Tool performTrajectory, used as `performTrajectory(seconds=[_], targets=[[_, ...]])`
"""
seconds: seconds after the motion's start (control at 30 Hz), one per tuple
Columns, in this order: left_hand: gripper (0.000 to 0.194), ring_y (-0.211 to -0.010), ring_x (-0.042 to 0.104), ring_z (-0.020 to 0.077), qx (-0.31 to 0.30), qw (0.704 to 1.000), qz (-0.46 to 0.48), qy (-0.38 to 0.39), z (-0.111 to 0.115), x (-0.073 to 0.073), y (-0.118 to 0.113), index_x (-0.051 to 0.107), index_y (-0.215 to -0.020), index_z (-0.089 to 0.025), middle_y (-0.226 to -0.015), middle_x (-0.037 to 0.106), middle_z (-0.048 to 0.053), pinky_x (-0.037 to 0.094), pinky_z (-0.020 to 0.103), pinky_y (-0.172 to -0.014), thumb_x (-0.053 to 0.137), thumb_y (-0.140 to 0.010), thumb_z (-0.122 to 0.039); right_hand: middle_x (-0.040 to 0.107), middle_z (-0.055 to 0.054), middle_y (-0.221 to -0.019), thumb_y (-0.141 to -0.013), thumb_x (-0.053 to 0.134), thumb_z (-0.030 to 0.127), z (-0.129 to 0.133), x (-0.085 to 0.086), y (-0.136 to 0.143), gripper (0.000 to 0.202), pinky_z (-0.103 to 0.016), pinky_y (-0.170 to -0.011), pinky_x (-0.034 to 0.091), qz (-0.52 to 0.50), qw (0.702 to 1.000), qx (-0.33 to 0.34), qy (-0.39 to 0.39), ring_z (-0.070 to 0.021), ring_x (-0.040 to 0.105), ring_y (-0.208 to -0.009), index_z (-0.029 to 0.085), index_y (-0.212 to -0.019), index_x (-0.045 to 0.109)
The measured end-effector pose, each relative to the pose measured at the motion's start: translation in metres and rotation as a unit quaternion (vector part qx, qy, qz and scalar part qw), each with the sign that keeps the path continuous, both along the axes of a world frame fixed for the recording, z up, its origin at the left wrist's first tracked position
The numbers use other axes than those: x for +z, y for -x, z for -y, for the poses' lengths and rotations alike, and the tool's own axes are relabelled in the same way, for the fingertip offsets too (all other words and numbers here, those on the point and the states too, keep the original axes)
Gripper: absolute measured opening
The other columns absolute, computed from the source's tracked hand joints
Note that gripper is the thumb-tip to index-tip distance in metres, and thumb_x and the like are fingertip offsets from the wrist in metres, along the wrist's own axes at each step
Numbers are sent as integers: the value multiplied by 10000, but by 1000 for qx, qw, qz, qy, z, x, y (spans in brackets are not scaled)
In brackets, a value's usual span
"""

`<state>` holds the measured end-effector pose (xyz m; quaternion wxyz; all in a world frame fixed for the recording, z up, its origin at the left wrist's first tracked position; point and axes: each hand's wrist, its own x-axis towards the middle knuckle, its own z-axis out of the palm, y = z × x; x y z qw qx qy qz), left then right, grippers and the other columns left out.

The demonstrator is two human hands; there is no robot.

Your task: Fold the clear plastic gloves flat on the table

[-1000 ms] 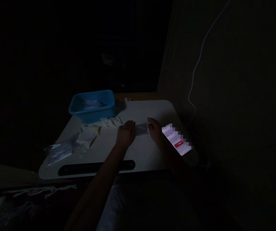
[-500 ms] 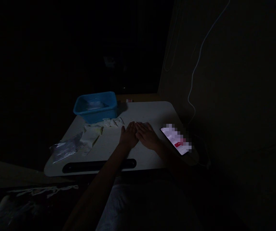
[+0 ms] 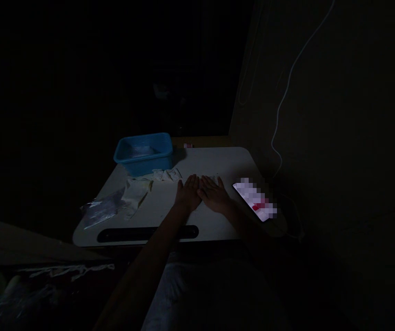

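While left hand (image 3: 187,195) and right hand (image 3: 215,195) lie flat side by side, clear packet (image 3: 213,178) sits mostly hidden beneath, middle of white table (image 3: 214,158), blue basin (image 3: 149,164) far left, lit phone (image 3: 249,196) at right.

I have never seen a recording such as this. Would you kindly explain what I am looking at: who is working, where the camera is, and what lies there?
No robot is here, only a person's bare hands: left hand and right hand. The camera is worn on the head, looking forward and down in dim light. Both hands lie close together on a white table, fingers stretched forward. A thin pale piece shows past the right hand; I cannot tell whether it is held. To the left are a blue basin, crumpled pale material and a plastic bag; to the right, a lit phone.
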<state>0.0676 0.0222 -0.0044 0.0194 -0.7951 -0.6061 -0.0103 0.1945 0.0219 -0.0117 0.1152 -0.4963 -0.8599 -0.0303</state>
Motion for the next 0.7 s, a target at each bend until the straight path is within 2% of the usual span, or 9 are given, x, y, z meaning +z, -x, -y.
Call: performTrajectory(seconds=[0.3, 0.53, 0.7], targets=[[563, -1353, 163, 203, 2, 1000, 9, 14, 2, 6, 0, 209, -1387, -90, -1472, 181, 99, 176, 505, -1059, 178, -871, -312, 301, -126, -1422, -922, 104, 439, 0, 0, 1, 587, -538, -1055, 123, -10, 998, -62, 10, -228, 246, -1326, 107, -1341, 347], [548, -1344, 191, 214, -5, 1000, 5, -18, 3, 3, 0, 230, -1383, -103, -1462, 216, 114, 191, 503, -1049, 171, -880, -313, 319, -177, -1404, -917, 121, 455, -1, -2, 1, 618, -571, -1040, 123, -39, 994, -99, 5, -252, 252, -1320, 57, -1327, 356], [546, -1345, 188, 223, -4, 1000, -4, -9, 3, 4, -1, 228, -1382, -103, -1463, 212, 113, 200, 506, -1046, 190, -876, -305, 317, -181, -1405, -913, 114, 477, -2, -4, 0, 637, -565, -1040, 128, -44, 993, -110, 3, -253, 239, -1325, 57, -1329, 351]])
